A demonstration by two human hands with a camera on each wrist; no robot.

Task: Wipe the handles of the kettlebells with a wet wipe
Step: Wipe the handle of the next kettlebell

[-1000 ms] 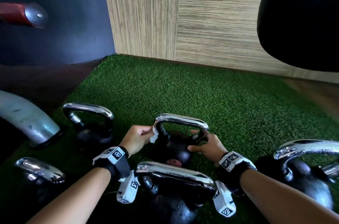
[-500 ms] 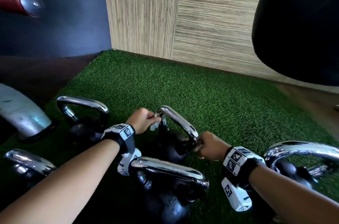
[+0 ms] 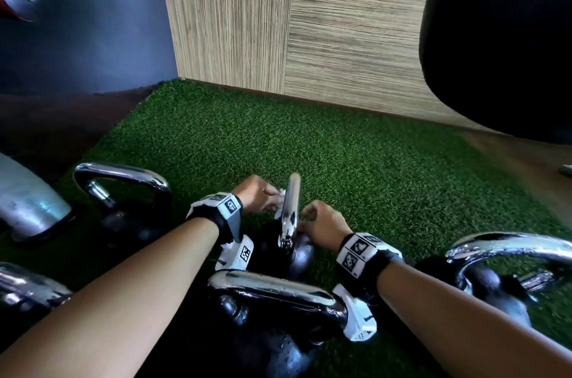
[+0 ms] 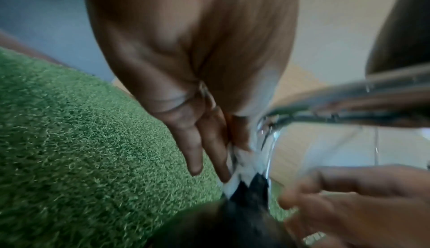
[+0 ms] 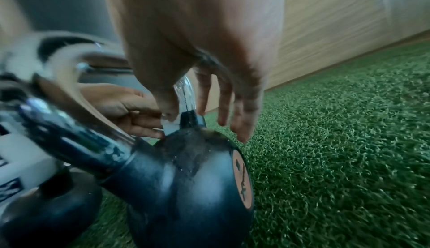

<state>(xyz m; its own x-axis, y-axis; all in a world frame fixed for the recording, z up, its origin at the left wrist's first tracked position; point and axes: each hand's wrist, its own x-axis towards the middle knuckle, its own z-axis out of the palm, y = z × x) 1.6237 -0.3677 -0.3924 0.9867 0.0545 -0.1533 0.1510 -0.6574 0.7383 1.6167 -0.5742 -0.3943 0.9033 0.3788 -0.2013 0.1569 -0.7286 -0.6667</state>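
Left hand [image 3: 258,195] presses wipe [image 5: 171,126] on kettlebell [image 5: 186,178] handle [image 3: 291,207], right hand [image 3: 322,224] loosely curled beside it; orange label unreadable; green turf [image 3: 309,145], wood-grain wall [image 3: 309,21].

Beyond the middle kettlebell [image 3: 288,250] open turf [image 3: 325,154] runs to the wood-grain wall [image 3: 340,37]. Near side is crowded: 1 kettlebell [image 3: 272,315] just in front, 2 [image 3: 123,201] [image 3: 28,288] left, 1 [image 3: 495,272] right, a grey post [image 3: 24,201] far left
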